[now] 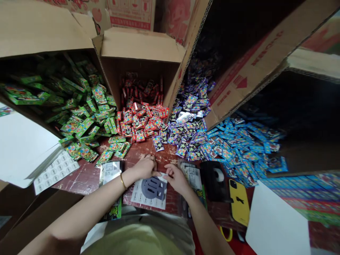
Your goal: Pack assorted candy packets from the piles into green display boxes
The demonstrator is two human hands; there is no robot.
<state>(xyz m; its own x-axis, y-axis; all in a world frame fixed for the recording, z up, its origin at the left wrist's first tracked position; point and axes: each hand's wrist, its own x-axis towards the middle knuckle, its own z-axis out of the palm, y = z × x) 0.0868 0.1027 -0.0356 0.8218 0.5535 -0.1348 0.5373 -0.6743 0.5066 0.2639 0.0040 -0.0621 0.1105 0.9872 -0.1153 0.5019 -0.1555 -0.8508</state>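
My left hand (145, 166) is closed above the top edge of a white sticker sheet (136, 198), its thumb pointing right. Facing it, my right hand (176, 179) has bent fingers, with its thumb and fingertip close to the sheet's upper right corner. The fingertips of both hands nearly meet at a small pale bit, too small to make out. On the sheet lies a dark grey flat cut-out piece (154, 188) with slots. Beside my left wrist is a clear-and-green printed bag (110, 170); a similar bag (193, 176) lies right of my right hand.
Cartons along the back spill small packs: green (85, 127), red (139, 120), purple (186, 131) and blue (244, 145). A black tape dispenser (216, 184) and a yellow phone (238, 202) lie at right. Another sticker sheet (55, 171) and white sheets (23, 145) are at left.
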